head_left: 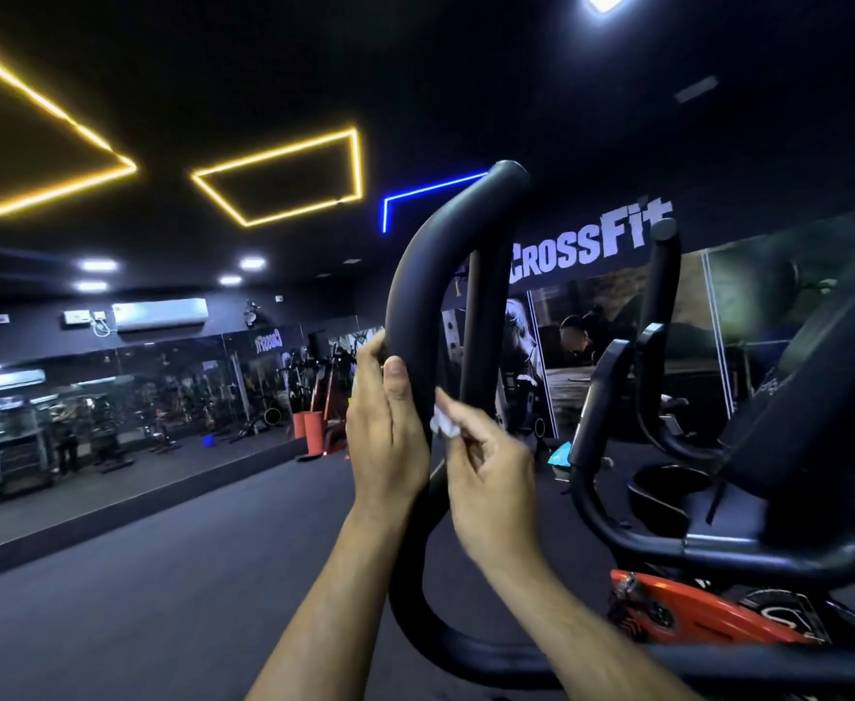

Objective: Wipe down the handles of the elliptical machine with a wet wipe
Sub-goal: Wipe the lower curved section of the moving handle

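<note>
A thick black curved handle (430, 275) of the elliptical machine rises in the middle of the view. My left hand (385, 432) grips it from the left, thumb lying up along its front. My right hand (486, 473) pinches a small crumpled white wet wipe (443, 422) and holds it against the right side of the same handle, just below my left thumb. A second black handle (660, 275) stands farther right, untouched.
The machine's black frame and cup holder (668, 490) fill the right side, with an orange part (693, 614) below. Dark floor (162, 574) stretches left toward a mirrored wall (112, 407) with gym equipment. Orange objects (309, 427) stand at the far end.
</note>
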Demonstrator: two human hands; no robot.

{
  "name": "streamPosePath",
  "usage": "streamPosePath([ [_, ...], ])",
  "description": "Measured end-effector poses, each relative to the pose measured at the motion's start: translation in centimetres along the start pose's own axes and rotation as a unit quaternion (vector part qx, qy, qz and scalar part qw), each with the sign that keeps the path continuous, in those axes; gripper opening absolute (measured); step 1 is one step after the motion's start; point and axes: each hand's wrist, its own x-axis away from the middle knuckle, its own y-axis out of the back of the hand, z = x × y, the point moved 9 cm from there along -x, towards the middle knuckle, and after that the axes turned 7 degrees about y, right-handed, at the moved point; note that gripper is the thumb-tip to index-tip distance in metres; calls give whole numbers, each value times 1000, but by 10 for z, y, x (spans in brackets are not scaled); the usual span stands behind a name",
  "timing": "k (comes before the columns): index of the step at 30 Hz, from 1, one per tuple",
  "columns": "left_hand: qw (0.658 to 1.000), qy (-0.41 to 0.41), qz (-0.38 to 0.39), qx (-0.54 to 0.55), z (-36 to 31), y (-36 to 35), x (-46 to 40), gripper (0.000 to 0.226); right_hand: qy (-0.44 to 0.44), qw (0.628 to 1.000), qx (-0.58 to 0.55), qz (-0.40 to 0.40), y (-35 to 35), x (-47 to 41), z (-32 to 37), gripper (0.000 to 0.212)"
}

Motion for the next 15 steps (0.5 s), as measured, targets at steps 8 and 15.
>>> streamPosePath([
  [8, 968, -211, -52, -129, -36, -6, 32, 48, 40, 982, 135, 125, 4, 55, -27, 42],
  [15, 968, -204, 116, -85, -50, -59, 44, 44, 66, 987, 137, 56, 73, -50, 10, 39],
])
